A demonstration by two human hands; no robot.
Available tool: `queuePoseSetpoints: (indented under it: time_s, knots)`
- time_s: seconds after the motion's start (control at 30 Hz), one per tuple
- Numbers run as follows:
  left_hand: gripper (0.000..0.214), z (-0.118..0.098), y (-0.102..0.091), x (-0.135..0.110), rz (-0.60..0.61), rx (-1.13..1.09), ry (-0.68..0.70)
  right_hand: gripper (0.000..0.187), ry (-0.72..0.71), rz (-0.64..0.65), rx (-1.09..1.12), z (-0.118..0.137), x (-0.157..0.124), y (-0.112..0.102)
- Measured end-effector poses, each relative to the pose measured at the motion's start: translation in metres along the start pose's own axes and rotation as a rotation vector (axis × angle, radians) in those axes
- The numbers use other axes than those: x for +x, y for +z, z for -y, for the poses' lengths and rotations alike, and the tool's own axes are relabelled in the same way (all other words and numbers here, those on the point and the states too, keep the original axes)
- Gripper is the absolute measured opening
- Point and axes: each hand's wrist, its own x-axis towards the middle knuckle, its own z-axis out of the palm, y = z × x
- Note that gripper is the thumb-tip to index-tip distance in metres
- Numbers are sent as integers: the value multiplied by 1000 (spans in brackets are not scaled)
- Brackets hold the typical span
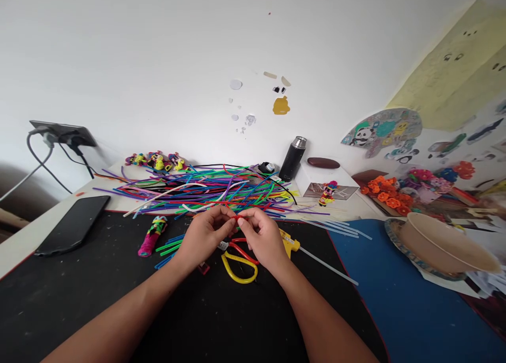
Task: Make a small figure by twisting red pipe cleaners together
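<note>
My left hand (206, 232) and my right hand (264, 237) meet above the black mat. Thumbs and fingertips of both are pinched on a small piece of red pipe cleaner (237, 217), mostly covered by the fingers. Below them lie scissors with one yellow and one red handle loop (241, 280). A yellow glue gun (290, 244) with a long clear glue stick (328, 265) rests beside my right wrist. Left of my left hand lies a pipe-cleaner doll (152, 236) with a pink lower half. Several short blue and green pieces (169, 245) stick out from behind that hand.
A wide heap of coloured pipe cleaners (205, 189) spreads along the wall. Behind stand a black thermos (293, 159) and a white box (316, 176). A phone (73, 223) lies left; a beige bowl (438, 244), orange flowers (385, 192) and clear glue sticks (340, 226) sit right.
</note>
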Motion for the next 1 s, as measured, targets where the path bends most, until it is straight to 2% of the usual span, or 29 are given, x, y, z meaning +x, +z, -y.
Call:
queuePoseSetpoints:
  time_s: [0.37,0.53,0.77,1.0]
  knots:
    - [22,-1,0,-1,-7,201,27,14,-55,-16,-157,-2,1,1]
    - [21,-4,1,-1,-13,269,48,13,-51,-18,-163,-5,1,2]
    - [21,4,0,0,32,260,64,12,-34,-19,-152,-7,1,3]
    - [19,1,0,-1,7,361,124,11,-28,-25,-152,-7,1,2]
